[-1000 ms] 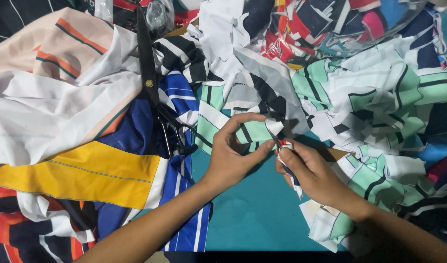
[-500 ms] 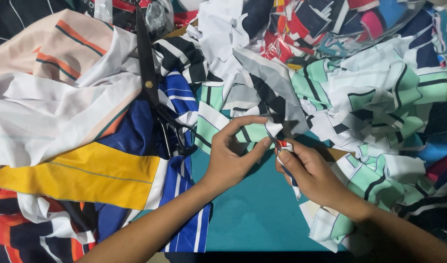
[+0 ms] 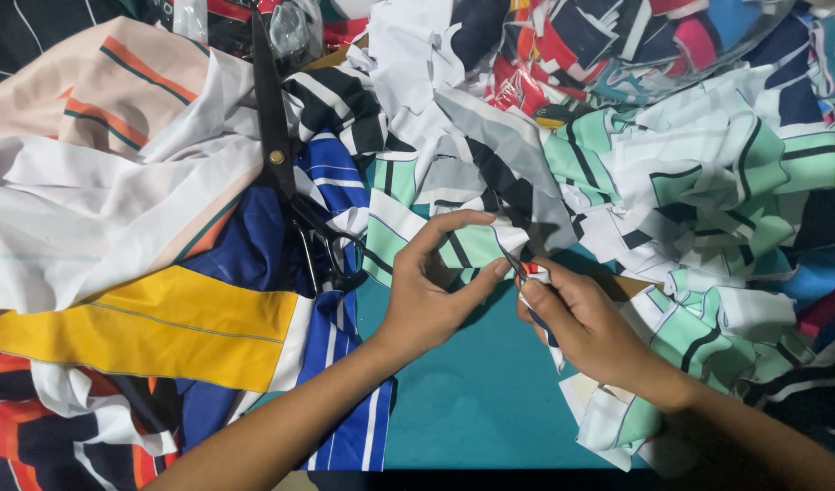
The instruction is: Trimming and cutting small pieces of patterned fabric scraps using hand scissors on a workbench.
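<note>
Left hand (image 3: 431, 295) pinches the mint striped cloth (image 3: 472, 245) taut at centre, steadying its edge. Right hand (image 3: 585, 323), at 3 o'clock, grips a small snipping tool (image 3: 517, 266) against it. Big scissors (image 3: 285, 173) lie idle at 10 o'clock.

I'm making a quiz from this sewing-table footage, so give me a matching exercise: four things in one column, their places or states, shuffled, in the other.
Things:
1. large black scissors
2. yellow fabric panel
3. left hand
4. right hand

Places or states:
A. holds a small thin tool
B. pinches mint-striped cloth
C. lying on the fabric heap, upper left
D. spread flat, lower left

Pairs: 1-C, 2-D, 3-B, 4-A
</note>
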